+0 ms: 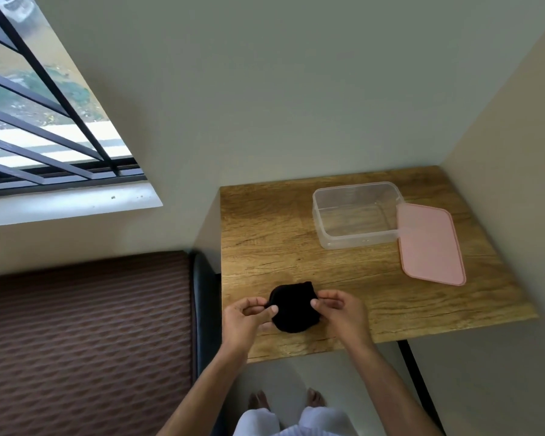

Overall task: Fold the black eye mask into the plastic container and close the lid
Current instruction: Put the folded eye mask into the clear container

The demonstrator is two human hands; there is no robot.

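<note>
The black eye mask [294, 306] lies bunched into a compact folded shape near the front left of the wooden table [296, 240]. My left hand [249, 316] pinches its left edge and my right hand [340, 309] pinches its right edge. The clear plastic container [357, 239] stands open and empty at the back of the table, well beyond the mask. Its pink lid [428, 243] lies flat on the table, touching the container's right side.
The table sits in a corner, walls behind and to its right. A brown ribbed mattress or couch [85, 335] with a dark edge lies left of the table. A barred window [44, 121] is upper left. My feet stand on the floor below the table's front edge.
</note>
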